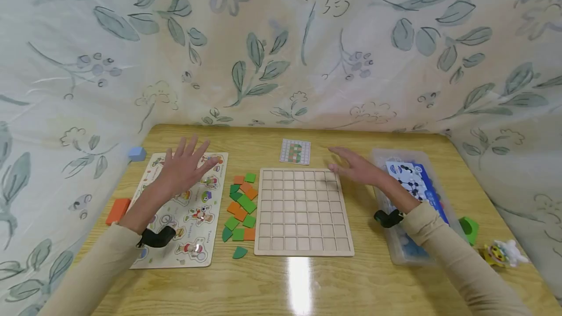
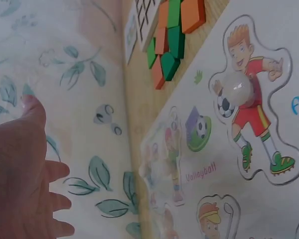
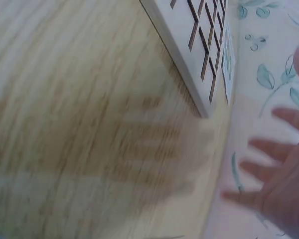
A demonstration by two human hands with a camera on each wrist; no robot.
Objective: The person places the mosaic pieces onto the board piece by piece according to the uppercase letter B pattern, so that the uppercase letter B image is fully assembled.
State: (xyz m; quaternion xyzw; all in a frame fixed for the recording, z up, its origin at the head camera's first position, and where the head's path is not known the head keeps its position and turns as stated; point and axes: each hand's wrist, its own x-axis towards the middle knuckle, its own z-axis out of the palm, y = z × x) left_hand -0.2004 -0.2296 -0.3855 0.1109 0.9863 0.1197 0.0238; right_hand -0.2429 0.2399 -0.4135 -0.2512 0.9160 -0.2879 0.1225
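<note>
My left hand (image 1: 182, 168) is spread over the sports picture puzzle board (image 1: 221, 174), with nothing between its fingers; in the left wrist view its thumb points up. At the upper right corner of the wooden grid board (image 1: 303, 252), my right hand (image 1: 357, 168) is held with fingers apart and no object in it. The right wrist view shows the fingers' shadow on the table. Orange and green tiles (image 1: 248, 204) lie in a loose cluster between the two boards. A small pattern card (image 1: 285, 151) lies behind the grid board.
A clear plastic box (image 1: 379, 156) with a blue-and-white label stands under my right forearm. To its right are a green block (image 1: 469, 230) and a small toy figure (image 1: 500, 253). On the left lie a blue block (image 1: 137, 153) and a red block (image 1: 117, 211). A floral curtain (image 1: 263, 38) borders the table.
</note>
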